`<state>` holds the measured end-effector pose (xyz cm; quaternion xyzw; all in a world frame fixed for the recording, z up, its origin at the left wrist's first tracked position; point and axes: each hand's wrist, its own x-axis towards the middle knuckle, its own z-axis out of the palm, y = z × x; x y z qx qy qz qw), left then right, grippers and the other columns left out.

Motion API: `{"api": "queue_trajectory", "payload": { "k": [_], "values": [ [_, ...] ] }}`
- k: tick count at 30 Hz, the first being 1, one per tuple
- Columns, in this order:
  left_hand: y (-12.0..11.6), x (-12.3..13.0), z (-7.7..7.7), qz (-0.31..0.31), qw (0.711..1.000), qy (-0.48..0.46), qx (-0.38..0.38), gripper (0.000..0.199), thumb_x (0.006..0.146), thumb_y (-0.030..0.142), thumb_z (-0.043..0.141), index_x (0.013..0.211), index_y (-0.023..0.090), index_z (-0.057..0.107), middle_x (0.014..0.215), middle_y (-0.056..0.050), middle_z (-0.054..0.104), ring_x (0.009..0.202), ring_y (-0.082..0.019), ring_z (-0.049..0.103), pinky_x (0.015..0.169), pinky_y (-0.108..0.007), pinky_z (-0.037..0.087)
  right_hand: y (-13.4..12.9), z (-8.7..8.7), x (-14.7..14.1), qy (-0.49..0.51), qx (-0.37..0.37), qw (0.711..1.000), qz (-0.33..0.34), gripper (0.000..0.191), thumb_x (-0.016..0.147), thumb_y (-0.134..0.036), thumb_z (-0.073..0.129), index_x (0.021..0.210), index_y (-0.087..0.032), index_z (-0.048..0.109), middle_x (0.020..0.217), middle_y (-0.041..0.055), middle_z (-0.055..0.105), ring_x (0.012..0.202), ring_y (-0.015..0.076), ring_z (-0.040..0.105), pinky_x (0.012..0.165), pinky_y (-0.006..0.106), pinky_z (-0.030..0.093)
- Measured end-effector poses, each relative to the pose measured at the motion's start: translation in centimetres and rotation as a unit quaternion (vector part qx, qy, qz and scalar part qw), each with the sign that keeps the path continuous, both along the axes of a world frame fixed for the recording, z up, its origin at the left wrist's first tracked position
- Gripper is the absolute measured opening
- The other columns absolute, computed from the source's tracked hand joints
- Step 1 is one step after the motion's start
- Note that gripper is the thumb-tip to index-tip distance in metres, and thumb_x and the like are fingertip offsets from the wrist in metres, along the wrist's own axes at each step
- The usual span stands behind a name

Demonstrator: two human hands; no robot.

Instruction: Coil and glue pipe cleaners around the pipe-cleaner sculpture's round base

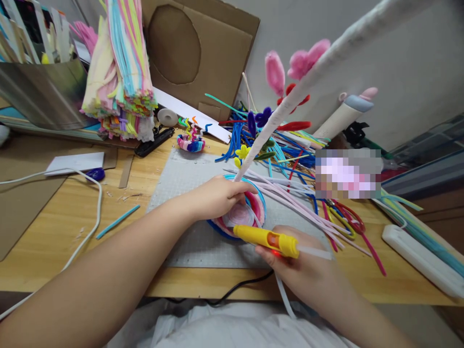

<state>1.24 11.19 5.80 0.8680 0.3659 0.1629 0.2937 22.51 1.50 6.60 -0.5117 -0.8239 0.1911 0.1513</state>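
Head view, left hand (217, 195): we are pinching the white pipe cleaner (290, 104) in closed fingers, steadying the coiled disc (253, 205) on the grey mat (181, 179).
Right hand (290, 263): our fingers are wrapping the yellow glue gun (266, 238), its nozzle pointing at the disc for gluing.
Bench (54, 232): loose pipe cleaners are lying within reach.

No readable text, label, brand or number appears anywhere on the craft desk. One patch beside the pipe cleaners (290, 193) is blurred (illegible).

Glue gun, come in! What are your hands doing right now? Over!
Right hand grips yellow glue gun, nozzle at the coiled pipe-cleaner disc. Left hand pins disc, holding a long white pipe cleaner. Loose pipe cleaners crowd the right side.
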Motion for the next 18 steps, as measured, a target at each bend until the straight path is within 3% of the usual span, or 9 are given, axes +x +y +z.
{"api": "queue_trajectory", "payload": {
  "k": [5,11,18],
  "values": [
    [0.1,0.0,-0.3,-0.004,1.0,-0.001,0.004,0.047,0.081,0.006,0.04,0.121,0.026,0.058,0.097,0.001,0.072,0.093,-0.016,0.063,0.084,-0.027,0.044,-0.3,-0.1,0.8,0.025,-0.02,0.999,0.009,0.023,0.091,-0.037,0.05,0.072,-0.023,0.055,0.069,0.0005,0.058,0.063,0.0155,0.055,0.057,0.027,0.039],
    [0.1,0.0,-0.3,0.008,1.0,-0.004,0.011,0.039,0.087,0.015,0.042,0.121,0.027,0.058,0.101,0.0,0.071,0.092,-0.017,0.062,0.083,-0.028,0.044,-0.5,-0.2,1.6,0.02,-0.025,0.999,-0.001,0.024,0.091,-0.039,0.049,0.073,-0.024,0.057,0.069,0.001,0.058,0.063,0.0162,0.055,0.057,0.027,0.042],
    [0.2,0.0,-0.4,0.007,1.0,-0.023,-0.001,0.036,0.089,0.019,0.043,0.119,0.027,0.06,0.1,-0.001,0.071,0.089,-0.017,0.062,0.081,-0.028,0.045,-0.7,0.8,1.8,-0.018,-0.028,0.999,-0.009,0.029,0.09,-0.041,0.049,0.069,-0.022,0.051,0.066,0.0,0.055,0.059,0.0152,0.052,0.055,0.027,0.037]
  ]
}}
